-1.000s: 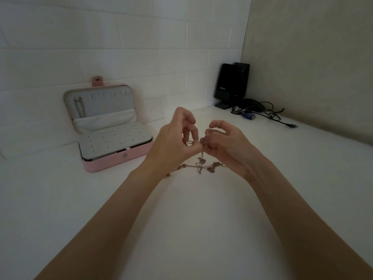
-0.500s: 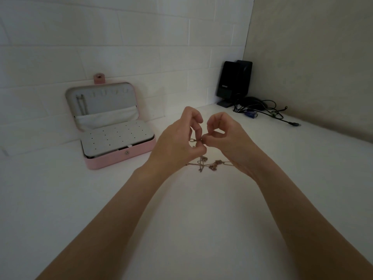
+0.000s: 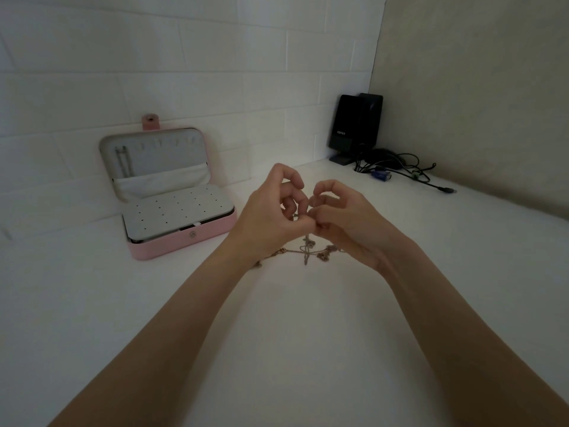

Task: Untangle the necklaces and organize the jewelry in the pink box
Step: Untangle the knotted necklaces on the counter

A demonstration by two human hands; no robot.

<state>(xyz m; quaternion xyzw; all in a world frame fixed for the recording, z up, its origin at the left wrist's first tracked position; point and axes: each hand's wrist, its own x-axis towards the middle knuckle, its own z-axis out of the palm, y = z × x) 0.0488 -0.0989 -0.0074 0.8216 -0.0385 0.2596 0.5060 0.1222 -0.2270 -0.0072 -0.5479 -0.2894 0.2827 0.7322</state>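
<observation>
Both hands were up over the middle of the white counter (image 3: 308, 349), fingertips pretty much touching each other. Left hand (image 3: 271, 211) had its fingers curled in and was pinching the tangled necklaces (image 3: 308, 251) up top, and the right hand (image 3: 341, 217) was pinching the same bit from the other side. Rest of the chains drooped down from the pinch and lay on the counter right under the wrists, charms spread out sideways. Pink box (image 3: 181, 238) sat open off to the left against the tiled wall (image 3: 215, 72), lid propped up, one chain hanging inside the lid. Black speaker (image 3: 354, 124) and some cables (image 3: 409, 171) were way back in the corner.
</observation>
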